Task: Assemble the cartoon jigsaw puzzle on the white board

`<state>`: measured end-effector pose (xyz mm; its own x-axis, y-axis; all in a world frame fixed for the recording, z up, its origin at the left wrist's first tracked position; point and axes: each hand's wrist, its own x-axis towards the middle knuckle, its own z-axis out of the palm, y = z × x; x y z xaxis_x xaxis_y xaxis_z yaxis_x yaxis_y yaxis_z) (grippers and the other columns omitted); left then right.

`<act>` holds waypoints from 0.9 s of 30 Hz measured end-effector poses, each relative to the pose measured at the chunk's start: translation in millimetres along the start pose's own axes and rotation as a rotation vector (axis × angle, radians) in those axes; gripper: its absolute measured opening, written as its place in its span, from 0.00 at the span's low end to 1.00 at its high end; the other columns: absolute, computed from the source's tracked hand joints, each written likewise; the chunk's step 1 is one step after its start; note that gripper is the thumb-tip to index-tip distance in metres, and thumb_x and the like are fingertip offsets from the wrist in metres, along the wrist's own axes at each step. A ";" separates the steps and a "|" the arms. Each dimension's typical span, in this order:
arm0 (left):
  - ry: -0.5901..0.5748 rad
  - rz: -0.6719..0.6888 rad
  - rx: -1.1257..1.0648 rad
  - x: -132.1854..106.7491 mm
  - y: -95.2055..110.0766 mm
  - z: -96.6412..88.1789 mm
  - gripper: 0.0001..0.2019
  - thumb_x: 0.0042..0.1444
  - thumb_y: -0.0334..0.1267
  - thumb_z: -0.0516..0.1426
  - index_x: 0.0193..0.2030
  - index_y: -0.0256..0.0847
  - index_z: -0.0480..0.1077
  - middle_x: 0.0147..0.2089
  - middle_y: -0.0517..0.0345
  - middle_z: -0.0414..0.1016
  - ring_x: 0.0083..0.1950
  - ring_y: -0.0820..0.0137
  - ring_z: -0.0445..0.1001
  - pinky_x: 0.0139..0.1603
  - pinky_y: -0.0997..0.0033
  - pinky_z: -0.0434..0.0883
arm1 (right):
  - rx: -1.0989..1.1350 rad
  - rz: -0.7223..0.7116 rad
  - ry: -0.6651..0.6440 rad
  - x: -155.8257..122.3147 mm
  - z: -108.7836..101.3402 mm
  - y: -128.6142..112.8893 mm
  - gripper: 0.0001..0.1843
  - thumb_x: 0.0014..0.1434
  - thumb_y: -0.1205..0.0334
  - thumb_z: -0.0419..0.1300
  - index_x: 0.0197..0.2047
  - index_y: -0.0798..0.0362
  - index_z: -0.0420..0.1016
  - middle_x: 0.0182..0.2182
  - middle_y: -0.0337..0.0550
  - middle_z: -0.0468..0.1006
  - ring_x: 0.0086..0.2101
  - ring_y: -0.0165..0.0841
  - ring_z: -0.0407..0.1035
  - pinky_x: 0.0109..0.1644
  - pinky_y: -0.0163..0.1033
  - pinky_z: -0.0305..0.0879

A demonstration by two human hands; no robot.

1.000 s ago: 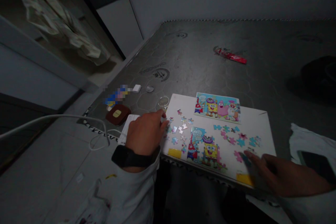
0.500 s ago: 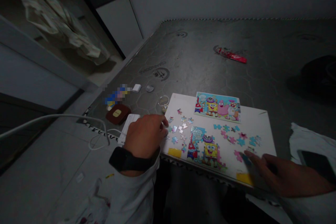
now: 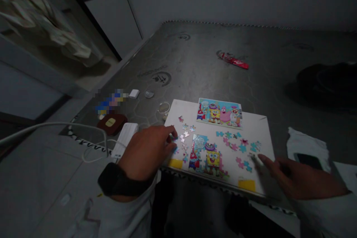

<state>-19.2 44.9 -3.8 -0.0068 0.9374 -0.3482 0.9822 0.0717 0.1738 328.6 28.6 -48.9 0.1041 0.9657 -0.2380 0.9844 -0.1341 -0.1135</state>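
Observation:
A white board [image 3: 181,109] bears a partly joined cartoon jigsaw puzzle [image 3: 205,156], with loose puzzle pieces on both sides of it. The printed picture card [image 3: 219,113] lies along the board's far edge. At the left edge, my left hand [image 3: 149,147], wearing a black watch [image 3: 119,182], hovers over or touches loose pieces; its thumb and forefinger are apart. My right hand [image 3: 297,174] reaches in from the right. Its forefinger is stretched out by a small puzzle piece [image 3: 252,155]; whether it touches is unclear. Pink and blue pieces [image 3: 244,163] lie just left of that fingertip.
Left of the board are a white power strip [image 3: 125,139] with a cable, a brown case [image 3: 113,124], a clear round container [image 3: 163,108] and its lid [image 3: 149,93]. A red wrapper [image 3: 234,60] lies farther back. A phone [image 3: 309,160] rests on white cloth at right.
The whole view has shifted, so the board appears farther left. My right forefinger has moved from the pink piece up to the small piece beyond it. My left hand stays at the left pieces.

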 end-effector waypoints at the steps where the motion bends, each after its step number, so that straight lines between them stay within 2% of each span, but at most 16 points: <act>1: -0.001 0.024 0.005 0.2 1.0 0.8 0.10 0.59 0.42 0.60 0.47 0.56 0.75 0.45 0.65 0.81 0.45 0.62 0.78 0.39 0.64 0.65 | 0.002 0.031 -0.013 -0.2 -6.8 -1.2 0.33 0.62 0.31 0.41 0.23 0.47 0.69 0.21 0.47 0.72 0.23 0.43 0.69 0.30 0.46 0.61; 4: 0.011 0.086 0.013 -0.2 3.6 3.1 0.10 0.61 0.43 0.59 0.49 0.57 0.74 0.47 0.64 0.80 0.47 0.60 0.78 0.41 0.63 0.66 | 0.056 0.071 -0.046 -1.1 -22.0 -3.5 0.30 0.62 0.34 0.43 0.28 0.46 0.72 0.24 0.45 0.74 0.24 0.40 0.70 0.30 0.44 0.61; 6: 0.013 0.113 0.002 -0.8 5.2 4.5 0.10 0.61 0.43 0.58 0.49 0.57 0.73 0.48 0.66 0.80 0.48 0.61 0.78 0.42 0.63 0.66 | 0.079 0.077 -0.030 -2.1 -24.7 -2.2 0.28 0.62 0.35 0.45 0.31 0.47 0.73 0.24 0.45 0.75 0.24 0.40 0.70 0.30 0.43 0.60; 12: 0.007 0.168 0.014 -0.9 8.8 9.4 0.12 0.62 0.45 0.57 0.52 0.57 0.73 0.49 0.65 0.80 0.47 0.61 0.78 0.39 0.63 0.66 | 0.032 0.015 0.032 -4.8 -18.5 7.3 0.24 0.62 0.40 0.50 0.36 0.48 0.78 0.24 0.42 0.76 0.23 0.39 0.70 0.27 0.42 0.58; 16: 0.024 0.179 0.036 0.6 8.4 13.9 0.12 0.63 0.44 0.56 0.52 0.57 0.73 0.48 0.63 0.80 0.45 0.60 0.79 0.37 0.63 0.65 | 0.042 0.013 -0.028 -4.1 -19.5 7.7 0.18 0.60 0.42 0.57 0.37 0.45 0.80 0.27 0.38 0.78 0.25 0.36 0.71 0.29 0.40 0.58; 20: 0.023 0.181 0.036 0.0 10.7 15.1 0.12 0.62 0.44 0.56 0.52 0.58 0.73 0.45 0.63 0.81 0.42 0.61 0.79 0.36 0.63 0.65 | 0.072 -0.092 -0.108 0.3 -14.1 7.9 0.12 0.56 0.48 0.63 0.41 0.42 0.80 0.28 0.34 0.78 0.27 0.32 0.71 0.31 0.37 0.59; 23: 0.006 0.188 0.034 -0.7 16.8 14.5 0.12 0.63 0.45 0.55 0.52 0.57 0.74 0.46 0.62 0.81 0.42 0.62 0.79 0.37 0.64 0.65 | 0.072 -0.163 -0.120 3.5 -6.5 8.4 0.10 0.55 0.54 0.64 0.42 0.42 0.80 0.28 0.33 0.78 0.28 0.30 0.71 0.32 0.36 0.59; 27: -0.065 0.235 0.025 0.5 26.8 16.7 0.11 0.64 0.45 0.54 0.49 0.54 0.75 0.45 0.60 0.80 0.42 0.62 0.78 0.39 0.64 0.67 | 0.079 -0.196 -0.111 4.9 -2.5 6.9 0.08 0.56 0.56 0.62 0.39 0.43 0.80 0.28 0.34 0.78 0.28 0.29 0.71 0.32 0.35 0.58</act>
<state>10.2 41.6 -14.7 0.2337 0.9036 -0.3591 0.9597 -0.1549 0.2347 336.3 32.9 -48.4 -0.1086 0.9452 -0.3079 0.9696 0.0324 -0.2426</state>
